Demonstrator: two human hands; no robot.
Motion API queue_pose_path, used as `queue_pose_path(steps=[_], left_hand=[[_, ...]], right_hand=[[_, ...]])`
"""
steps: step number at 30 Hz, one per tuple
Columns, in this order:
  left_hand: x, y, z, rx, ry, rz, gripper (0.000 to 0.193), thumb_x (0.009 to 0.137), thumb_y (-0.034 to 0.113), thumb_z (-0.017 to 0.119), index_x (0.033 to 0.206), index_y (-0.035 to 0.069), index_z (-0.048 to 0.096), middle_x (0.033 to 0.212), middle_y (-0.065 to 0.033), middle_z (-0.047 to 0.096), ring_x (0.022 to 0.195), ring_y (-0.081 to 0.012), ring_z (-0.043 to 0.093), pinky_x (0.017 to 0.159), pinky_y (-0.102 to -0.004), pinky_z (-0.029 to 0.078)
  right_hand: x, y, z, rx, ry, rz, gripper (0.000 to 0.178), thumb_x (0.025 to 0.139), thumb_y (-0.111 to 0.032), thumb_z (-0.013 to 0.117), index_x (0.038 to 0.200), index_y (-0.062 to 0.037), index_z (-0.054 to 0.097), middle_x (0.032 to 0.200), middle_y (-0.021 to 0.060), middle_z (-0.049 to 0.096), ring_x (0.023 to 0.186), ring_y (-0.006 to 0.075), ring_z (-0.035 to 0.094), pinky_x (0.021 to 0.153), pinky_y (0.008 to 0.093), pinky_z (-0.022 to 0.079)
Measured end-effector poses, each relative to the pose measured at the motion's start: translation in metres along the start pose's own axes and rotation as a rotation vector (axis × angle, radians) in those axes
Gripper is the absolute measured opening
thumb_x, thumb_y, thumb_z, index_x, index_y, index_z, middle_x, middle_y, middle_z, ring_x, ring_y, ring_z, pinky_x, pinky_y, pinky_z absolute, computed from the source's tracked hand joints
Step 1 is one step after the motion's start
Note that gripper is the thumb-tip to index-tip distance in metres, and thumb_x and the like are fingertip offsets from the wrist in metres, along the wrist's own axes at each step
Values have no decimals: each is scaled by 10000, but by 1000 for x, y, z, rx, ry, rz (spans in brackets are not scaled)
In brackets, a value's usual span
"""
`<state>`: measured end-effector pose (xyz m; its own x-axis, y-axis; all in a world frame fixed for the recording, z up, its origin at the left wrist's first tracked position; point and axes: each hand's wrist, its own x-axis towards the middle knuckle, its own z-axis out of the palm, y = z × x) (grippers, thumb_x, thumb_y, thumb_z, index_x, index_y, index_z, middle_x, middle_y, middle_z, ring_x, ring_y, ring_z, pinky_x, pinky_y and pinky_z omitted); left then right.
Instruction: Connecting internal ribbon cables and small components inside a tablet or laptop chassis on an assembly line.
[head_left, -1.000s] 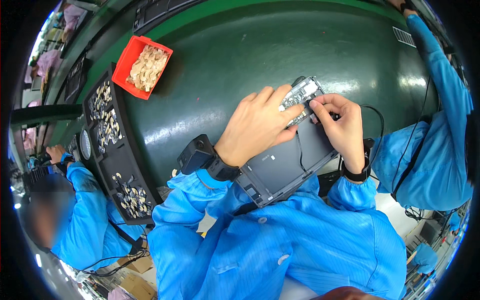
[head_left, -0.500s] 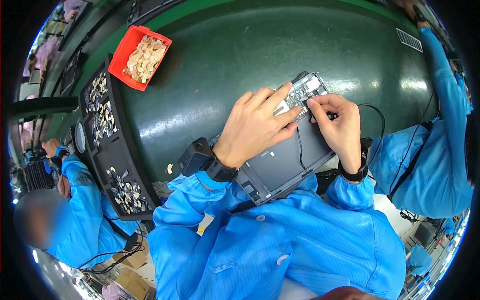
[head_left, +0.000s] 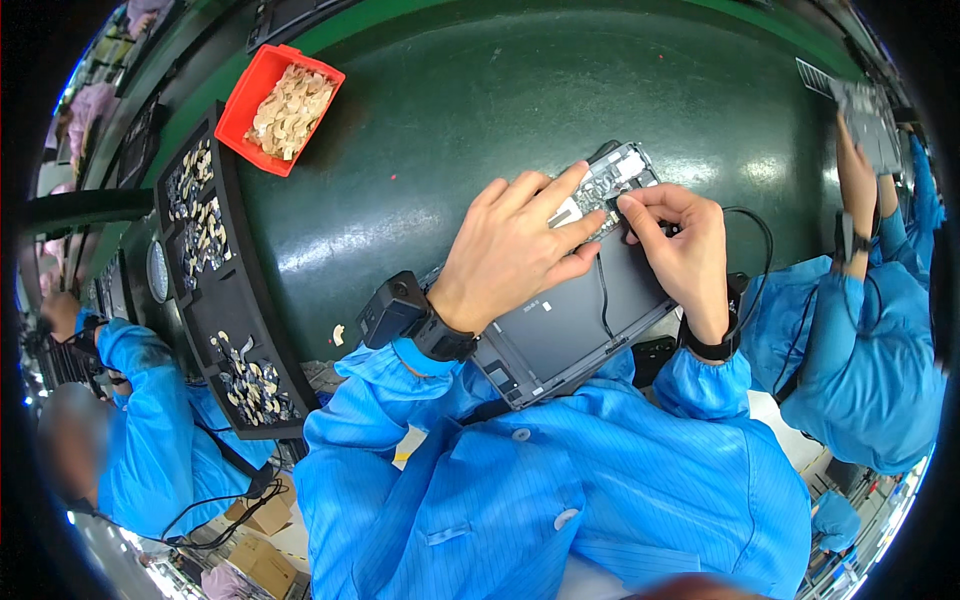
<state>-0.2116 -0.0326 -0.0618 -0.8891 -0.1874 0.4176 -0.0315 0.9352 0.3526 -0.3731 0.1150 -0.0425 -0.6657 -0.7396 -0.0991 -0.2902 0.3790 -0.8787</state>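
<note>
Grey panel [head_left: 560,322] at near edge of bench [head_left: 460,115], close for both hands. Left hand [head_left: 508,252] splayed, fingers spread across panel's circuit board [head_left: 627,166], probably steadying it. Right hand [head_left: 688,248] pinched together at board; any piece gripped too small to see.

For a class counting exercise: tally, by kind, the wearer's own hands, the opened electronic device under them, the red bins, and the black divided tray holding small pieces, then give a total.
Wearer's left hand and right hand: 2
Opened electronic device: 1
Red bin: 1
Black divided tray: 1
Total: 5
</note>
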Motion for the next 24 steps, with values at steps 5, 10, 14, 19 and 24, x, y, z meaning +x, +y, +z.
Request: queue_pose_path(steps=[5, 10, 14, 19, 24], left_hand=[[1, -1, 0, -3, -1, -1, 323, 821, 325, 835, 1129, 226, 830, 1412, -91, 674, 1017, -237, 659, 805, -365, 540], [1, -1, 0, -1, -1, 1, 323, 823, 329, 833, 1130, 228, 830, 1410, -89, 675, 1025, -235, 659, 809, -365, 539], [1, 0, -1, -1, 1, 1, 319, 824, 331, 831, 1125, 229, 831, 1409, -88, 674, 1029, -235, 658, 808, -363, 536], [0, 0, -1, -13, 1, -8, 315, 820, 332, 833, 1117, 226, 830, 1410, -86, 673, 1026, -236, 657, 805, -365, 536], [0, 0, 0, -19, -1, -5, 311, 815, 329, 834, 1108, 223, 830, 1401, -85, 677, 1023, -236, 657, 804, -368, 538]], right_hand=[[2, 3, 0, -41, 1, -47, 168, 944, -118, 756, 962, 48, 777, 763, 133, 778, 652, 133, 728, 631, 281, 518], [3, 0, -1, -52, -6, -34, 170, 941, -120, 757, 957, 49, 775, 747, 129, 773, 648, 139, 729, 622, 287, 516], [4, 1, -3, -95, -31, -65, 174, 945, -121, 749, 950, 52, 769, 723, 126, 762, 634, 135, 719, 611, 288, 509], [7, -6, -8, -75, -100, -46, 173, 950, -114, 737, 948, 57, 760, 701, 120, 749, 624, 132, 707, 602, 291, 500], [8, -8, -10, -105, -119, -55, 159, 944, -99, 733, 957, 57, 758, 690, 122, 740, 622, 133, 702, 601, 294, 491]])
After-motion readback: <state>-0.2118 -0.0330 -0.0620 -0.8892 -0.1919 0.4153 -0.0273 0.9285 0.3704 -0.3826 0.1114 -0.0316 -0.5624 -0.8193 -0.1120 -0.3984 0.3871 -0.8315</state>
